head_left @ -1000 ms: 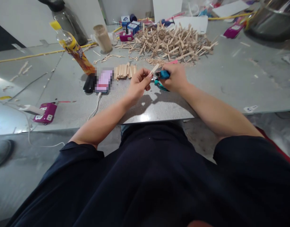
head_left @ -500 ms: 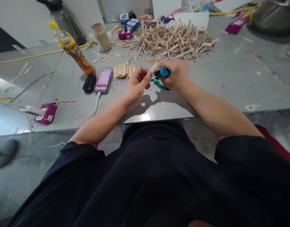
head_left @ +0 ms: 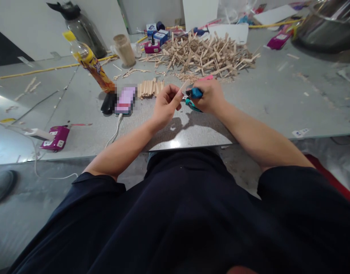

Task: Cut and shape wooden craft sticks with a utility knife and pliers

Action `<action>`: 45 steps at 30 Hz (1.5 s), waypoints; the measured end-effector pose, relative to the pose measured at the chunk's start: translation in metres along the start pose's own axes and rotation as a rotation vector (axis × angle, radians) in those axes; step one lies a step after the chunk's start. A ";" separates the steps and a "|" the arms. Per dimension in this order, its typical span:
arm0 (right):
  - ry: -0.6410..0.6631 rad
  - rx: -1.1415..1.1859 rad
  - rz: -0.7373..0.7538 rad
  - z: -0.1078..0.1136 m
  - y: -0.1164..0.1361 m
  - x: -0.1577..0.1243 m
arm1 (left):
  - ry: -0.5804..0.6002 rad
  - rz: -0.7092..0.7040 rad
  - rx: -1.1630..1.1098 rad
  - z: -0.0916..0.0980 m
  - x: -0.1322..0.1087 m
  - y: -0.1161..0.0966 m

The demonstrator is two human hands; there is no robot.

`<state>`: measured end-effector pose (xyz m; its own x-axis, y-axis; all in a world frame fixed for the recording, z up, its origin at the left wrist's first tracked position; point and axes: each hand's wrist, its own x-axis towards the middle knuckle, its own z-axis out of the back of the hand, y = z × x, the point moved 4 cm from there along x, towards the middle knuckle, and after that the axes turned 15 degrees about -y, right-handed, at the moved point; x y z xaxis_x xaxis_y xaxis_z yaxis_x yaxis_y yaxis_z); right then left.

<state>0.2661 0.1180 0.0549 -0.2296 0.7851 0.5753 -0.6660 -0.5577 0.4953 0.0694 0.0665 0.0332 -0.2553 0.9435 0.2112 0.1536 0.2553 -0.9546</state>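
Observation:
Between thumb and fingers, my left hand (head_left: pixel 167 104) pinches a flat wooden stick (head_left: pixel 184 86) that points up and to the right. My right hand (head_left: pixel 210 95) is wrapped round pliers (head_left: pixel 196 93) with blue and teal handles. The jaws are close to the stick at my left fingertips; whether they touch it I cannot tell. Just left of my left hand lies a row of short wooden sticks (head_left: pixel 148 88). Behind my hands rises a large loose pile of wooden sticks (head_left: pixel 209 53), with small wood chips (head_left: pixel 186 77) at its near edge.
Left of the stick row lie a phone (head_left: pixel 125 99) on a white cable and a yellow-capped drink bottle (head_left: pixel 92 64) standing behind it. A jar (head_left: pixel 124 51), a dark water bottle (head_left: pixel 87 32) and a purple power adapter (head_left: pixel 55 137) are farther left. At back right stands a large metal pot (head_left: pixel 325 28).
The stick in my left hand has turned to show a narrower side. The pliers and my right hand have shifted slightly left. The whole view has tilted a little.

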 end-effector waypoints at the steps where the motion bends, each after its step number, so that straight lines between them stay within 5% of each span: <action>1: -0.003 -0.003 0.003 -0.001 -0.001 0.000 | 0.009 0.001 -0.013 0.000 0.000 0.001; 18: 0.054 -0.029 0.111 -0.010 0.000 -0.005 | 0.309 -0.004 -0.109 -0.003 -0.008 0.001; 45: 0.086 -0.010 0.219 -0.018 -0.009 -0.002 | 0.327 0.077 -0.135 -0.005 -0.008 0.018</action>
<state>0.2599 0.1267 0.0375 -0.4285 0.6661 0.6105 -0.6006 -0.7147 0.3584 0.0792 0.0649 0.0158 0.0774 0.9731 0.2169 0.2903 0.1861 -0.9387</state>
